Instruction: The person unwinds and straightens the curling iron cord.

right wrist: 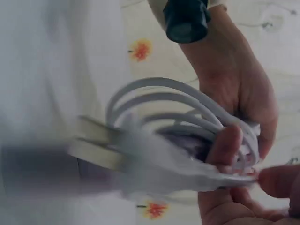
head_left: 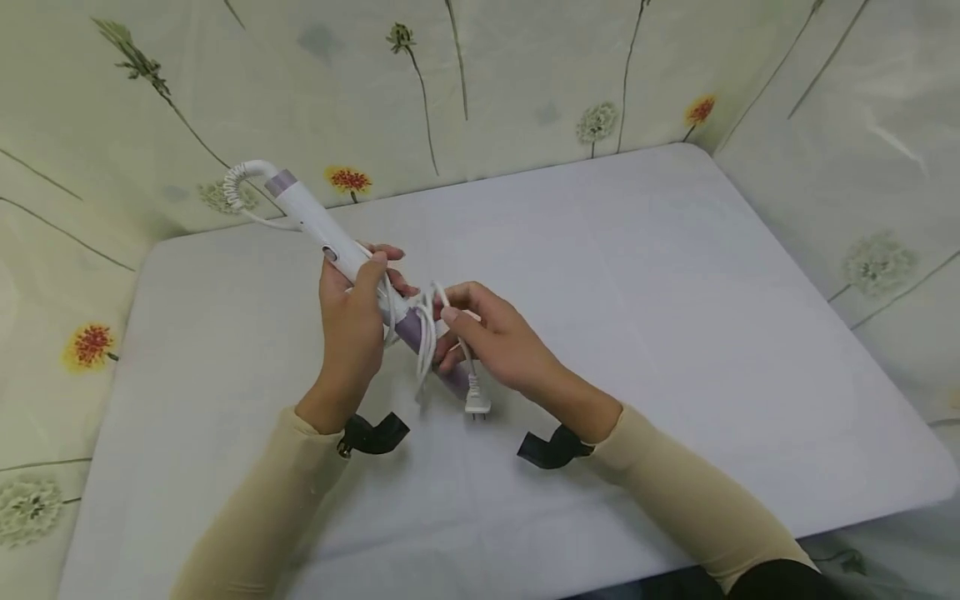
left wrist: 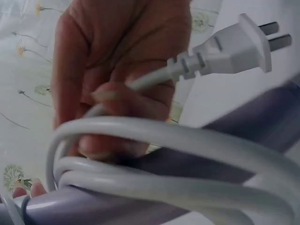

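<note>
A white and purple curling iron (head_left: 313, 218) slants across the head view, held above the table. My left hand (head_left: 351, 327) grips its white handle, thumb on top near a small button. White power cord (head_left: 426, 337) loops around the purple part of the iron (left wrist: 112, 206). At the loops, my right hand (head_left: 497, 340) pinches the cord's end between thumb and fingers. Below that pinch hangs the two-prong plug (head_left: 477, 400), also close up in the left wrist view as a white plug (left wrist: 232, 49). In the right wrist view the plug (right wrist: 154, 159) is blurred.
A white-covered table (head_left: 675, 333) with rounded corners spreads beneath both hands. Flower-printed sheeting (head_left: 510, 75) hangs behind and at the sides. Black straps (head_left: 378, 433) stick out at the wrists. The cord's coiled sleeve (head_left: 234, 185) arches off the handle's far end.
</note>
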Demonstrator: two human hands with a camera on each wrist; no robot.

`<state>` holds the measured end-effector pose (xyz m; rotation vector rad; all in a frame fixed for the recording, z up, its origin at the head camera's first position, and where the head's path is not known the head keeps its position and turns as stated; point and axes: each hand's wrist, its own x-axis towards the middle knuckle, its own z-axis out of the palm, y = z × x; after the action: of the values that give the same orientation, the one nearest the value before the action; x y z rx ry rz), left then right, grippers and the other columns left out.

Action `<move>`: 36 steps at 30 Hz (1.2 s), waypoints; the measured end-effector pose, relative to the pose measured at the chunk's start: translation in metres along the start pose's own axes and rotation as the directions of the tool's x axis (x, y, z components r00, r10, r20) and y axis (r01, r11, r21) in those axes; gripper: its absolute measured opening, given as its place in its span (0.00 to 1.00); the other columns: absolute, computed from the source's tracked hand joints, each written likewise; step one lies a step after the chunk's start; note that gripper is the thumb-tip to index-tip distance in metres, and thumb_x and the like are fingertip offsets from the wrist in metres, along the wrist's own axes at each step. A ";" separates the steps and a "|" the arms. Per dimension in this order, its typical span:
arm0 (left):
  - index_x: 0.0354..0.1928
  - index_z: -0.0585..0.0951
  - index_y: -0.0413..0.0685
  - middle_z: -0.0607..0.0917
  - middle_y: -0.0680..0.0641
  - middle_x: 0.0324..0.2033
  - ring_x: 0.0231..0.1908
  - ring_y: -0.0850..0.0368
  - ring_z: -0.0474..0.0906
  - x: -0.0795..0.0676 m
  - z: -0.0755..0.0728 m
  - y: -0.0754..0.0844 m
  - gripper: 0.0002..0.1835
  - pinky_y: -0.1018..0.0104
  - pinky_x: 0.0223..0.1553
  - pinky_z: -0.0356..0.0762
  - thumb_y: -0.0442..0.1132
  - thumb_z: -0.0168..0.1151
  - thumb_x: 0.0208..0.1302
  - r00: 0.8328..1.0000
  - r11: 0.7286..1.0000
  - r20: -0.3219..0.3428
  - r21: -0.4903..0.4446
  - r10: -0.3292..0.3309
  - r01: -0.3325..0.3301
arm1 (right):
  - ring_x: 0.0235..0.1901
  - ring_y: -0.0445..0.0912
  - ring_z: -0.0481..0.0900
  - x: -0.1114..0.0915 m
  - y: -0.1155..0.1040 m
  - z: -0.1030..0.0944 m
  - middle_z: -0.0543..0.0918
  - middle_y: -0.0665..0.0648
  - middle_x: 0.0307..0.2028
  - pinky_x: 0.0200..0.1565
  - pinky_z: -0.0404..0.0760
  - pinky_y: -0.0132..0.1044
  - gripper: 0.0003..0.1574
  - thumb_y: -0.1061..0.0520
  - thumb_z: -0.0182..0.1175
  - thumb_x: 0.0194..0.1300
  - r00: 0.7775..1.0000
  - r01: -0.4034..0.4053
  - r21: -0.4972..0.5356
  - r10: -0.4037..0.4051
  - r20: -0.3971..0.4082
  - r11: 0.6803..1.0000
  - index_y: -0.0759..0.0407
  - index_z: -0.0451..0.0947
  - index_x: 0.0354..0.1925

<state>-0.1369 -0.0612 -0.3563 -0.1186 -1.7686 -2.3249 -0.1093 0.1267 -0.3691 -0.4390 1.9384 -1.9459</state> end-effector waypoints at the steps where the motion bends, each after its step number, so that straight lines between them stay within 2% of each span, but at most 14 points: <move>1: 0.58 0.67 0.41 0.81 0.42 0.44 0.33 0.53 0.80 0.000 0.000 0.001 0.12 0.58 0.44 0.86 0.37 0.52 0.81 1.000 1.000 -0.006 -0.018 -0.021 0.021 | 0.31 0.52 0.85 -0.001 -0.001 0.002 0.78 0.61 0.55 0.35 0.87 0.44 0.21 0.60 0.49 0.83 1.000 0.007 -0.067 -0.005 0.027 0.998 0.59 0.68 0.69; 8: 0.58 0.67 0.40 0.74 0.41 0.48 0.40 0.52 0.80 0.001 0.000 0.005 0.11 0.49 0.49 0.85 0.36 0.51 0.81 0.994 0.982 -0.060 -0.169 -0.094 0.083 | 0.29 0.49 0.80 -0.008 -0.004 0.001 0.84 0.60 0.44 0.33 0.81 0.43 0.54 0.53 0.62 0.73 0.967 -0.005 -0.495 0.130 0.218 0.869 0.43 0.43 0.85; 11: 0.57 0.67 0.39 0.73 0.41 0.46 0.41 0.51 0.79 0.001 0.000 0.001 0.10 0.47 0.52 0.83 0.36 0.50 0.81 0.989 0.967 -0.058 -0.227 -0.133 0.117 | 0.37 0.47 0.80 -0.003 0.000 -0.002 0.81 0.53 0.50 0.39 0.79 0.42 0.58 0.45 0.71 0.67 0.969 0.069 -0.593 0.089 0.232 0.802 0.42 0.49 0.83; 15: 0.58 0.65 0.38 0.72 0.42 0.45 0.45 0.49 0.79 -0.001 -0.002 -0.007 0.13 0.49 0.58 0.80 0.40 0.47 0.84 0.976 0.942 -0.035 -0.272 -0.214 0.197 | 0.34 0.45 0.79 0.004 0.006 -0.004 0.83 0.48 0.40 0.36 0.79 0.42 0.43 0.37 0.73 0.64 0.982 0.127 -0.638 -0.003 0.191 0.760 0.41 0.67 0.71; 19: 0.65 0.62 0.39 0.75 0.42 0.49 0.52 0.48 0.77 -0.007 -0.016 -0.013 0.22 0.54 0.63 0.75 0.49 0.48 0.85 0.963 0.959 0.066 -0.093 -0.263 0.268 | 0.31 0.45 0.79 0.007 0.006 -0.013 0.84 0.46 0.36 0.33 0.78 0.42 0.31 0.36 0.72 0.65 0.987 0.142 -0.640 -0.058 0.150 0.756 0.43 0.75 0.60; 22: 0.69 0.64 0.39 0.78 0.41 0.55 0.55 0.47 0.78 -0.008 -0.034 -0.008 0.27 0.50 0.63 0.75 0.54 0.45 0.85 0.918 0.933 0.229 0.236 -0.324 0.271 | 0.34 0.45 0.80 0.007 0.006 -0.025 0.84 0.47 0.39 0.36 0.80 0.43 0.29 0.36 0.72 0.65 0.987 0.137 -0.610 -0.058 0.147 0.780 0.43 0.76 0.58; 24: 0.66 0.71 0.41 0.82 0.42 0.54 0.53 0.48 0.81 -0.008 -0.046 0.003 0.27 0.47 0.58 0.78 0.56 0.47 0.83 0.880 0.856 0.315 0.487 -0.356 0.172 | 0.35 0.45 0.80 0.005 0.007 -0.033 0.84 0.47 0.40 0.37 0.80 0.44 0.28 0.37 0.72 0.65 0.988 0.127 -0.588 -0.049 0.147 0.799 0.42 0.77 0.58; 26: 0.60 0.78 0.44 0.86 0.46 0.49 0.46 0.51 0.84 -0.008 -0.057 0.017 0.22 0.48 0.50 0.82 0.54 0.53 0.82 0.870 0.752 0.401 0.657 -0.285 -0.056 | 0.36 0.46 0.80 0.003 0.007 -0.041 0.84 0.47 0.41 0.37 0.80 0.44 0.28 0.36 0.72 0.65 0.989 0.114 -0.585 -0.036 0.143 0.803 0.41 0.77 0.58; 28: 0.54 0.81 0.45 0.87 0.48 0.42 0.42 0.53 0.83 -0.008 -0.064 0.033 0.14 0.51 0.44 0.81 0.47 0.64 0.76 0.865 0.592 0.484 0.739 -0.133 -0.322 | 0.36 0.46 0.80 0.000 0.005 -0.048 0.84 0.47 0.40 0.37 0.79 0.44 0.28 0.37 0.73 0.65 0.988 0.112 -0.597 -0.028 0.149 0.795 0.41 0.78 0.58; 29: 0.52 0.81 0.45 0.87 0.48 0.41 0.42 0.52 0.82 -0.007 -0.066 0.040 0.13 0.51 0.46 0.80 0.43 0.68 0.72 0.850 0.486 0.524 0.757 -0.053 -0.436 | 0.36 0.46 0.79 -0.001 0.004 -0.051 0.84 0.47 0.40 0.37 0.78 0.44 0.28 0.37 0.73 0.65 0.987 0.115 -0.606 -0.024 0.156 0.787 0.41 0.78 0.58; 31: 0.56 0.80 0.41 0.85 0.44 0.49 0.51 0.46 0.79 -0.002 -0.067 0.049 0.20 0.48 0.54 0.77 0.36 0.74 0.64 0.785 0.271 0.618 0.748 0.047 -0.606 | 0.36 0.45 0.79 -0.003 0.003 -0.055 0.84 0.46 0.38 0.37 0.78 0.44 0.27 0.38 0.73 0.64 0.984 0.129 -0.624 -0.020 0.179 0.771 0.40 0.78 0.58; 33: 0.65 0.74 0.40 0.79 0.39 0.61 0.64 0.39 0.71 0.004 -0.064 0.053 0.35 0.44 0.66 0.67 0.35 0.79 0.57 0.711 0.110 0.703 0.707 -0.002 -0.699 | 0.36 0.45 0.79 -0.004 0.001 -0.056 0.85 0.46 0.38 0.38 0.78 0.44 0.27 0.38 0.74 0.64 0.977 0.144 -0.623 -0.009 0.215 0.769 0.39 0.78 0.58; 35: 0.70 0.71 0.41 0.76 0.39 0.65 0.68 0.38 0.67 0.007 -0.058 0.051 0.43 0.42 0.71 0.60 0.38 0.82 0.54 0.645 0.038 0.753 0.654 -0.129 -0.755 | 0.36 0.44 0.80 -0.005 0.000 -0.055 0.85 0.44 0.38 0.38 0.79 0.43 0.27 0.36 0.74 0.63 0.965 0.160 -0.620 0.010 0.262 0.768 0.37 0.78 0.57; 36: 0.69 0.73 0.42 0.78 0.40 0.63 0.65 0.40 0.71 0.007 -0.056 0.049 0.42 0.44 0.68 0.65 0.39 0.83 0.53 0.627 0.031 0.752 0.645 -0.201 -0.763 | 0.36 0.44 0.80 -0.005 0.000 -0.053 0.85 0.44 0.38 0.38 0.79 0.43 0.28 0.35 0.73 0.63 0.958 0.166 -0.617 0.023 0.287 0.770 0.37 0.78 0.57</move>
<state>-0.1296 -0.1280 -0.3245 -1.1553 -2.8019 -0.1614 -0.1295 0.1758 -0.3692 -0.9243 2.3653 -1.1115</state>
